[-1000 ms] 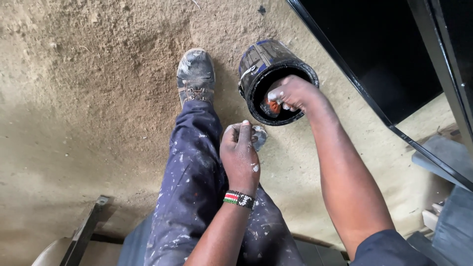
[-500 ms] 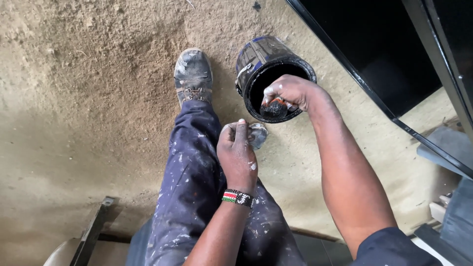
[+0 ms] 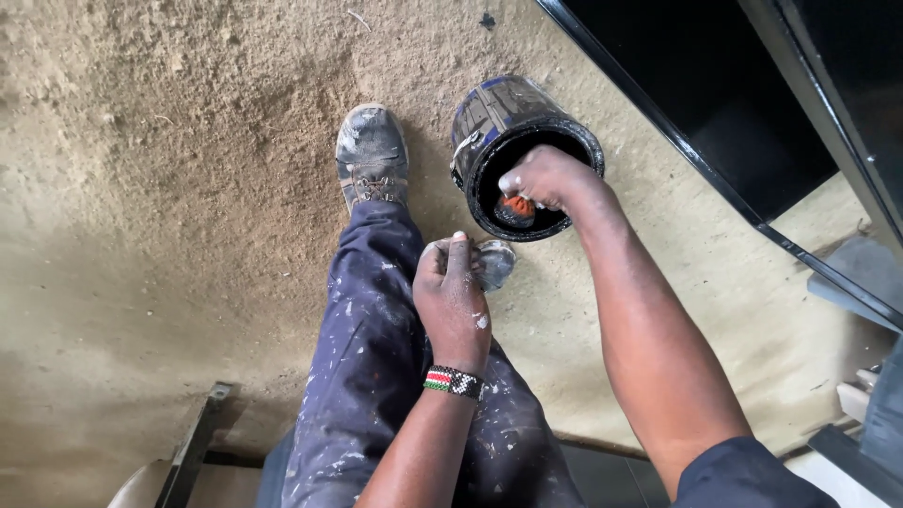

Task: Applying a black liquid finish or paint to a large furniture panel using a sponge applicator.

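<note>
A black paint can (image 3: 489, 118) stands tilted on the sandy ground, its open mouth towards me. My right hand (image 3: 546, 179) reaches into the mouth, shut on a tool with an orange handle (image 3: 515, 208); the tool's lower end is hidden in the dark inside. My left hand (image 3: 454, 296) rests over my paint-spattered trouser leg, its fingers closed on a small round grey metal object (image 3: 495, 263), which looks like a lid or small tin. A beaded band sits on my left wrist.
My worn grey shoe (image 3: 372, 155) sits just left of the can. A black metal frame (image 3: 715, 179) runs diagonally at the upper right with a dark opening behind it. Part of a seat and a metal bar (image 3: 193, 442) show at the bottom left.
My right hand has shifted slightly inside the can's mouth, with the orange handle now showing below the fingers. My left hand stays over my knee with the small grey object.
</note>
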